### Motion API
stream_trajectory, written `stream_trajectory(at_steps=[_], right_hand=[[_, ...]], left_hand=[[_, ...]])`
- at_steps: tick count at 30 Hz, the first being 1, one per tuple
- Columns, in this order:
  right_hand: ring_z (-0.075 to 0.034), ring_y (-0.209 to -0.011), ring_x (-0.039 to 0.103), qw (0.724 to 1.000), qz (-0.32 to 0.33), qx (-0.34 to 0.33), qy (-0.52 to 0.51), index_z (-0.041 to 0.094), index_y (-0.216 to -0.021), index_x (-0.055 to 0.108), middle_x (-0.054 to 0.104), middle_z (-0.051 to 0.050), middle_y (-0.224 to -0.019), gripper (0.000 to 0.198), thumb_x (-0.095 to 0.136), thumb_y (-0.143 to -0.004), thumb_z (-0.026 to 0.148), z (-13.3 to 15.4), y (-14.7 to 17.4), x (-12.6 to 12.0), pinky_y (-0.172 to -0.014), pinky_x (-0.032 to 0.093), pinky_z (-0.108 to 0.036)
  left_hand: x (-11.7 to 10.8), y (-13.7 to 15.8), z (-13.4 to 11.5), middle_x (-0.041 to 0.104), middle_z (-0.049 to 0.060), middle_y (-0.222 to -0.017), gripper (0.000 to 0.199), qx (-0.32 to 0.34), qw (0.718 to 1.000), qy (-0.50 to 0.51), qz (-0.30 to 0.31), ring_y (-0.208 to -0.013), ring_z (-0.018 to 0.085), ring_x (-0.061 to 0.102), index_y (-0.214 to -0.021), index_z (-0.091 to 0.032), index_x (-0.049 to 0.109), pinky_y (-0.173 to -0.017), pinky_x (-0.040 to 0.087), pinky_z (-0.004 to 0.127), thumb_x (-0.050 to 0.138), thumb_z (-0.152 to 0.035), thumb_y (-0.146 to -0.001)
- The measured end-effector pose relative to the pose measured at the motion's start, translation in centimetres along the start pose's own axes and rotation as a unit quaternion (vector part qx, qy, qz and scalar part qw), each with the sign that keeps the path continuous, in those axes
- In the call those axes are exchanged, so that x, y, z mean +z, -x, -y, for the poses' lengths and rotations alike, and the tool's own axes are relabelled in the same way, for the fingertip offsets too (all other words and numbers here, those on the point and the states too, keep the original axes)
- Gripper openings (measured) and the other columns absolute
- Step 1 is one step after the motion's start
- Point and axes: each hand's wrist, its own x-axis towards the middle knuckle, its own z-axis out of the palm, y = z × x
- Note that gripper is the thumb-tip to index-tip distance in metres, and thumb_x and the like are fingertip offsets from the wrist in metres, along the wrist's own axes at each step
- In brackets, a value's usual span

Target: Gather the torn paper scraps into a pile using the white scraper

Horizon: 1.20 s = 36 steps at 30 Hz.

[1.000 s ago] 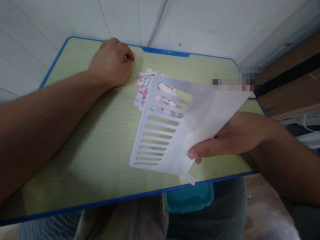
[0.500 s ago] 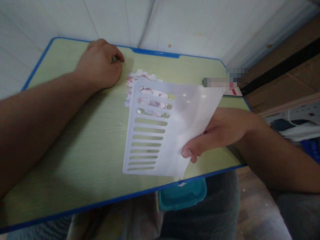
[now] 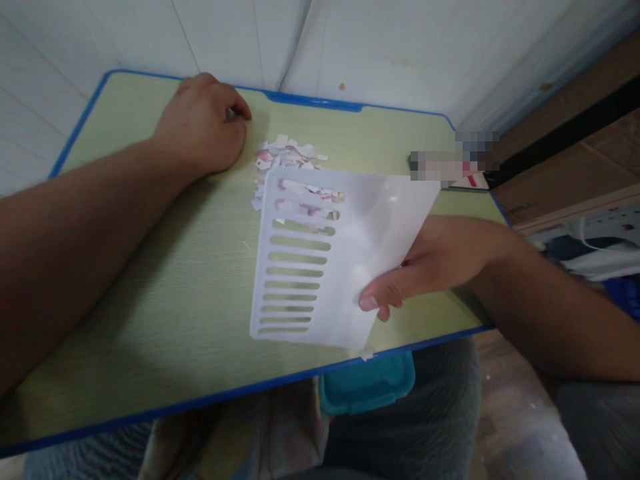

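Note:
My right hand (image 3: 425, 270) grips a white slotted plastic panel (image 3: 367, 233) by its right side, thumb on the near face and the other fingers mostly hidden behind it. The panel is tilted above the table. A heap of torn paper scraps (image 3: 287, 152) lies behind its upper left corner, and some scraps show through the top slots. My left hand (image 3: 205, 127) rests on the table left of the heap, its fingers curled under and nothing visible in them. A small scrap (image 3: 367, 355) is at the panel's lower right corner, by the table's front edge.
The light green table (image 3: 165, 293) has a blue rim and stands against a white wall. A teal container (image 3: 367, 387) is below its front edge, above my lap. A partly blurred flat item (image 3: 477, 180) lies at the back right, near cardboard boxes (image 3: 565, 173).
My right hand has shifted slightly left, and the panel's upper edge has dropped a little, uncovering more of the paper heap. My left hand stays where it was.

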Motion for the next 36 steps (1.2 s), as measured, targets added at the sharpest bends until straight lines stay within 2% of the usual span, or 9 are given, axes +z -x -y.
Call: stream_trajectory(at_steps=[3, 7, 11, 14, 20, 25, 31, 36], right_hand=[[-0.016, -0.070, 0.082, 1.000, 0.028, 0.003, -0.010, 0.017, -0.096, 0.086, 0.088, -0.004, -0.085, 0.025, 0.082, -0.110, 0.038, -0.12, 0.10, -0.07, -0.069, 0.068, -0.024], [-0.017, -0.073, 0.084, 1.000, 0.019, -0.006, -0.013, 0.018, -0.093, 0.086, 0.087, -0.003, -0.083, 0.024, 0.084, -0.109, 0.036, 0.01, 0.24, -0.01, -0.072, 0.069, -0.025], [-0.020, -0.083, 0.086, 1.000, 0.025, -0.015, 0.003, 0.018, -0.095, 0.087, 0.089, -0.004, -0.088, 0.023, 0.084, -0.108, 0.036, 0.19, 0.20, 0.01, -0.078, 0.070, -0.027], [-0.019, -0.081, 0.085, 0.999, 0.046, -0.009, 0.003, 0.019, -0.096, 0.087, 0.089, -0.004, -0.088, 0.024, 0.083, -0.109, 0.038, 0.28, 0.27, -0.08, -0.077, 0.071, -0.027], [-0.017, -0.071, 0.082, 0.999, -0.014, 0.015, -0.049, 0.017, -0.096, 0.086, 0.086, -0.004, -0.084, 0.031, 0.085, -0.108, 0.046, 0.00, 0.41, 0.01, -0.069, 0.070, -0.027], [-0.016, -0.068, 0.080, 0.998, -0.006, 0.004, -0.068, 0.016, -0.096, 0.084, 0.085, -0.004, -0.082, 0.027, 0.084, -0.108, 0.040, -0.44, -0.23, -0.02, -0.064, 0.068, -0.025], [-0.015, -0.065, 0.077, 0.995, -0.057, -0.021, -0.081, 0.016, -0.095, 0.082, 0.084, -0.003, -0.083, 0.022, 0.086, -0.106, 0.034, -0.70, -0.38, -0.28, -0.057, 0.063, -0.022], [-0.012, -0.060, 0.072, 0.999, 0.021, 0.010, -0.041, 0.016, -0.091, 0.083, 0.084, -0.003, -0.079, 0.028, 0.081, -0.110, 0.037, -0.30, -0.29, 0.17, -0.057, 0.060, -0.021]], left_hand=[[0.02, 0.11, -0.06, 0.075, 0.021, -0.148, 0.050, 0.001, 1.000, 0.002, -0.002, -0.151, 0.037, 0.067, -0.142, -0.006, 0.085, -0.138, 0.047, 0.053, 0.054, -0.022, -0.106], [-0.14, 0.16, -0.24, 0.073, 0.024, -0.151, 0.050, 0.001, 1.000, 0.009, 0.000, -0.153, 0.038, 0.066, -0.143, -0.004, 0.084, -0.139, 0.046, 0.054, 0.052, -0.020, -0.107], [-0.19, 0.09, -0.16, 0.073, 0.022, -0.152, 0.052, -0.006, 1.000, -0.002, 0.006, -0.153, 0.037, 0.065, -0.145, -0.005, 0.083, -0.139, 0.046, 0.052, 0.051, -0.021, -0.107], [-0.11, 0.04, -0.02, 0.073, 0.020, -0.152, 0.053, -0.007, 1.000, -0.005, 0.008, -0.152, 0.035, 0.065, -0.145, -0.007, 0.084, -0.139, 0.046, 0.050, 0.051, -0.023, -0.107], [-0.20, 0.12, -0.26, 0.073, 0.020, -0.153, 0.051, -0.008, 1.000, 0.001, 0.015, -0.152, 0.034, 0.064, -0.146, -0.006, 0.083, -0.141, 0.044, 0.048, 0.052, -0.020, -0.107], [-0.49, 0.25, -0.55, 0.072, 0.016, -0.152, 0.051, -0.020, 1.000, 0.004, 0.016, -0.151, 0.030, 0.063, -0.148, -0.008, 0.083, -0.142, 0.042, 0.045, 0.053, -0.019, -0.108], [-0.49, 0.25, -0.59, 0.071, 0.017, -0.157, 0.048, -0.029, 0.999, 0.012, 0.023, -0.151, 0.030, 0.062, -0.148, -0.008, 0.082, -0.142, 0.042, 0.045, 0.056, -0.024, -0.111], [-0.08, 0.18, -0.43, 0.072, 0.015, -0.155, 0.046, -0.022, 1.000, 0.010, 0.012, -0.153, 0.032, 0.062, -0.146, -0.010, 0.083, -0.140, 0.045, 0.048, 0.054, -0.021, -0.112]])
